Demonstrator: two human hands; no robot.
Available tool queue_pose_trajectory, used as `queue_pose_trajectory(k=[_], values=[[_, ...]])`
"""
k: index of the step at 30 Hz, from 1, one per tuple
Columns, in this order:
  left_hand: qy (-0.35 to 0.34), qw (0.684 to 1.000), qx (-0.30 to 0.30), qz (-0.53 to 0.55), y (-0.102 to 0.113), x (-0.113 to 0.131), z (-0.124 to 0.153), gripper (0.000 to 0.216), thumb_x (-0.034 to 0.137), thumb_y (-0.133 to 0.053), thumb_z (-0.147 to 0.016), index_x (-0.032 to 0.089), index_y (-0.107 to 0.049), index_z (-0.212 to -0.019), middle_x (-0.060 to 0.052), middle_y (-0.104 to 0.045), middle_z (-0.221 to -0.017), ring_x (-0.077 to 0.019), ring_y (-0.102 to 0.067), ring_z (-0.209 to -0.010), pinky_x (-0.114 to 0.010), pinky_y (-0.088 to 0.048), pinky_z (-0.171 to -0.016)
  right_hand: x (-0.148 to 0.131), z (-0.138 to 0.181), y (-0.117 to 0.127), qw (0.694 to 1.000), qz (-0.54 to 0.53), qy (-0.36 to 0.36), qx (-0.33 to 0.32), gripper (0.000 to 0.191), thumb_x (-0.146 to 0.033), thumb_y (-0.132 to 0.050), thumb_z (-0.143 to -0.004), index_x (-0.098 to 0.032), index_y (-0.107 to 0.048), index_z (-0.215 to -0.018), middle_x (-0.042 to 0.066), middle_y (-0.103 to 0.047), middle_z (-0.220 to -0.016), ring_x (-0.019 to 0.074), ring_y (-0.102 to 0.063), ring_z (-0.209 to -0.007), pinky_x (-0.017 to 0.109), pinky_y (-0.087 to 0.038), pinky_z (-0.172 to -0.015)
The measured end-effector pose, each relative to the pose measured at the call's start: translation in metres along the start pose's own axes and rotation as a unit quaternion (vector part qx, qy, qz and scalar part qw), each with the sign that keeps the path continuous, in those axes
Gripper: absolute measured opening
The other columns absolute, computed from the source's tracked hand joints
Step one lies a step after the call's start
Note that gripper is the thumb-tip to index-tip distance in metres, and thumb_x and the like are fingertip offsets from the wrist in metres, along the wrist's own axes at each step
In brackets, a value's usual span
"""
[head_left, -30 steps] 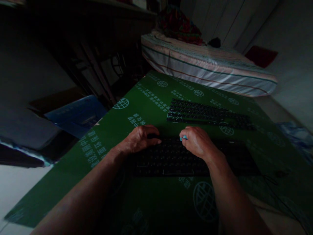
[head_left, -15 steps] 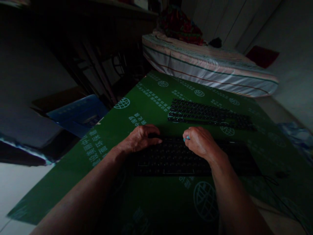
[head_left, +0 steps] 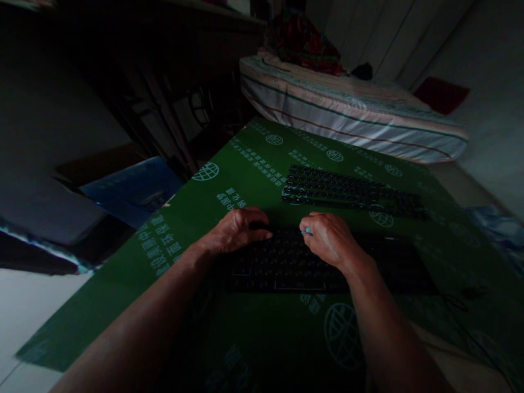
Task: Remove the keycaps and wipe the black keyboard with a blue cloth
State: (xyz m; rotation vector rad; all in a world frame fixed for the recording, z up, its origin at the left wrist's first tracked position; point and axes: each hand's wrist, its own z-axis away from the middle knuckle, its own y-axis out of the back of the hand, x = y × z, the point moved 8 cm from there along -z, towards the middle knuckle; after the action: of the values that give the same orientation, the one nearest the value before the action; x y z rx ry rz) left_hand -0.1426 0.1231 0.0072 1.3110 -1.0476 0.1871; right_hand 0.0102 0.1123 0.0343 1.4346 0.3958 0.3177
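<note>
A black keyboard (head_left: 282, 265) lies on the green printed board, its keycaps seemingly off across much of it, though the dim light hides detail. My left hand (head_left: 241, 230) grips the keyboard's far left corner, fingers over the back edge and thumb on top. Over the upper middle of the keyboard, my right hand (head_left: 329, 234) is closed on a small light-blue object (head_left: 307, 231); only a bit of it shows between the fingers, so its kind is hidden. Behind the keyboard, black keycaps (head_left: 335, 185) lie spread in rows.
The green board (head_left: 262, 164) carries white globe prints and lettering. A cable (head_left: 454, 303) runs from the keyboard's right side. Past the far edge stands a bed with a striped sheet (head_left: 352, 117). A blue box (head_left: 131, 188) sits beyond the left edge.
My right hand has shifted slightly left along the top of the keyboard with the light-blue object. My left hand keeps its place at the corner.
</note>
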Motion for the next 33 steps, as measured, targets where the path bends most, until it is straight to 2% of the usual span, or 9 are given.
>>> queue_pose_trajectory(k=[9, 16, 20, 26, 30, 33], values=[[-0.013, 1.000, 0.006, -0.006, 0.000, 0.002, 0.000, 0.023, 0.038, -0.063, -0.082, 0.017, -0.067, -0.091, -0.004, -0.065, -0.096, -0.0172, -0.063, -0.088, -0.028, -0.049, -0.082, 0.009, 0.000, 0.001, 0.999, -0.002, -0.036, -0.005, 0.019, -0.013, -0.050, -0.081, -0.018, -0.068, -0.086, 0.006, -0.068, -0.090, 0.0184, -0.060, -0.084, 0.027, -0.037, -0.068], [-0.010, 1.000, 0.004, -0.003, 0.000, 0.000, 0.000, 0.024, 0.038, -0.064, -0.082, 0.017, -0.067, -0.091, -0.004, -0.065, -0.096, -0.0176, -0.063, -0.088, -0.027, -0.049, -0.082, 0.000, 0.000, 0.000, 1.000, -0.009, -0.006, -0.002, 0.021, -0.012, -0.049, -0.080, -0.018, -0.069, -0.080, 0.006, -0.067, -0.084, 0.0168, -0.060, -0.079, 0.026, -0.036, -0.066], [-0.005, 1.000, 0.003, 0.001, 0.000, 0.001, 0.000, 0.025, 0.039, -0.064, -0.082, 0.016, -0.068, -0.091, -0.005, -0.065, -0.096, -0.0178, -0.063, -0.088, -0.028, -0.049, -0.082, 0.015, 0.002, 0.000, 0.999, -0.013, -0.032, -0.006, 0.020, -0.012, -0.052, -0.077, -0.019, -0.071, -0.079, 0.006, -0.068, -0.083, 0.0183, -0.061, -0.078, 0.027, -0.036, -0.065], [0.006, 1.000, 0.003, 0.003, 0.001, 0.000, 0.001, 0.025, 0.039, -0.065, -0.081, 0.017, -0.068, -0.091, -0.004, -0.066, -0.097, -0.0179, -0.063, -0.088, -0.028, -0.049, -0.081, 0.037, 0.007, 0.012, 0.994, -0.073, -0.068, 0.046, 0.023, -0.013, -0.055, -0.077, -0.019, -0.073, -0.089, 0.005, -0.071, -0.086, 0.0166, -0.062, -0.076, 0.025, -0.040, -0.069], [0.004, 1.000, 0.004, 0.003, 0.001, 0.000, 0.001, 0.026, 0.040, -0.064, -0.081, 0.017, -0.068, -0.093, -0.004, -0.066, -0.097, -0.0181, -0.063, -0.089, -0.027, -0.050, -0.082, 0.025, 0.002, 0.006, 0.994, -0.095, -0.037, 0.045, 0.025, -0.012, -0.056, -0.076, -0.018, -0.072, -0.095, 0.006, -0.071, -0.089, 0.0174, -0.063, -0.080, 0.026, -0.040, -0.070], [0.000, 1.000, 0.004, 0.001, 0.001, 0.001, 0.001, 0.025, 0.040, -0.063, -0.082, 0.017, -0.068, -0.093, -0.004, -0.066, -0.097, -0.0178, -0.063, -0.090, -0.028, -0.050, -0.083, 0.013, -0.002, -0.001, 0.996, -0.078, -0.008, 0.035, 0.023, -0.011, -0.054, -0.077, -0.018, -0.071, -0.091, 0.007, -0.070, -0.091, 0.0176, -0.062, -0.083, 0.026, -0.040, -0.071]])
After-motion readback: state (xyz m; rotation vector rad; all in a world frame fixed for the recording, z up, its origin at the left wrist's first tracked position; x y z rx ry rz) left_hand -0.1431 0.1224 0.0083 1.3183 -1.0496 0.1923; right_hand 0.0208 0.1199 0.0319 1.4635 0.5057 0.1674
